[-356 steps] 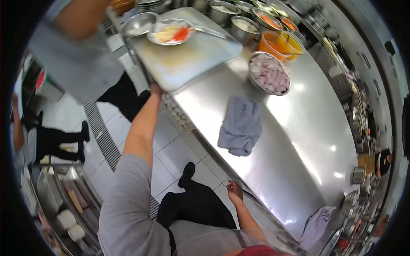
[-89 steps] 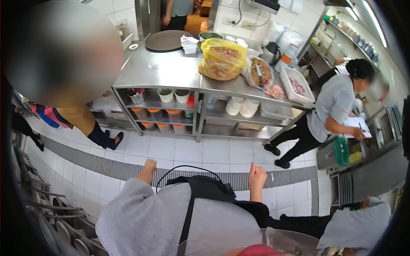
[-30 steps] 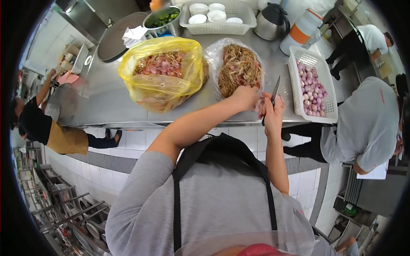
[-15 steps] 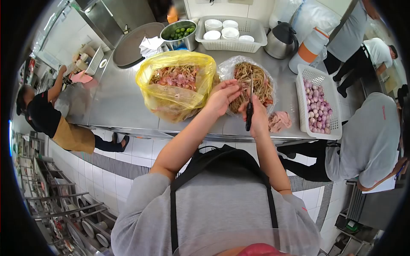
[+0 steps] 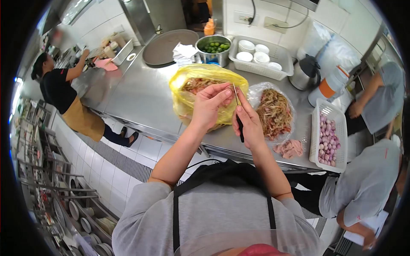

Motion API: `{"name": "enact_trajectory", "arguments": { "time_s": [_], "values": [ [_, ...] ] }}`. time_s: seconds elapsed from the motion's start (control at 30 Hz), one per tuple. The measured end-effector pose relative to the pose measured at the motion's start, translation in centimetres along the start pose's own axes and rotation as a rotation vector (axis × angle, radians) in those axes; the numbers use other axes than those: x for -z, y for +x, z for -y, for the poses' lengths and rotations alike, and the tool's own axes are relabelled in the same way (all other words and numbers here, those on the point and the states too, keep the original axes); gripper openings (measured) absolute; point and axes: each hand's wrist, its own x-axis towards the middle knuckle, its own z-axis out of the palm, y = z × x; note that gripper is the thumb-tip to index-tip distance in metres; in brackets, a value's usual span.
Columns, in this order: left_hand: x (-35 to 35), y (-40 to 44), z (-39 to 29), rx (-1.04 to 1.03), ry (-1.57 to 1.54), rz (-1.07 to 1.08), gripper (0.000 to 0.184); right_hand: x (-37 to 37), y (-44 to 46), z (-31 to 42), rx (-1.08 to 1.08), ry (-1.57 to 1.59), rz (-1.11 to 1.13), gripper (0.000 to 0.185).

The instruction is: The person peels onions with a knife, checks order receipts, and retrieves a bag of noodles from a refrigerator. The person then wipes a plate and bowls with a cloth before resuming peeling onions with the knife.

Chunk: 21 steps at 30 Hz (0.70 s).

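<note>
My right hand [image 5: 250, 126] grips a small knife [image 5: 241, 129] by its black handle, with the thin blade pointing up and away from me. Beside the blade, my left hand [image 5: 208, 106] is closed in a pinch; a small brownish bit shows at its fingertips, too small to name. Both hands are over the near right side of a yellow plastic bag [image 5: 179, 91], which holds reddish and brown scraps and is partly hidden by my left hand. Right of the knife lies a clear plastic bag [image 5: 273, 115] full of brown, stringy, root-like stuff.
On the right stands a white basket [image 5: 315, 147] of shallots [image 5: 328, 141], with a crumpled pink cloth [image 5: 289, 149] near it. Behind are a pot of limes [image 5: 214, 46], a crate of white bowls [image 5: 260, 66], a steel jug [image 5: 304, 74] and a round tray [image 5: 164, 47]. Co-workers stand on both sides.
My hands have moved left, from the clear bag to over the yellow bag. My left fingers, more open before, are now pinched by the blade. The camera view has shifted.
</note>
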Motion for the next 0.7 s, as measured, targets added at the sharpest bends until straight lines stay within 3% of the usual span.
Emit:
{"name": "enact_trajectory", "arguments": {
  "time_s": [0.3,0.5,0.7],
  "values": [
    [6.1,0.2,-3.8,-0.346,0.350,-0.069,0.018,-7.0,4.9,-2.1,-0.166,0.243,-0.039,0.024],
    [10.2,1.2,-4.9,-0.495,0.612,0.030,0.020,-9.8,7.3,-3.6,-0.188,0.330,-0.108,0.010],
    [11.9,3.1,-5.0,0.133,-0.017,0.075,0.015,-10.3,7.4,-4.5,-0.164,0.418,-0.167,0.013]
  ]
}}
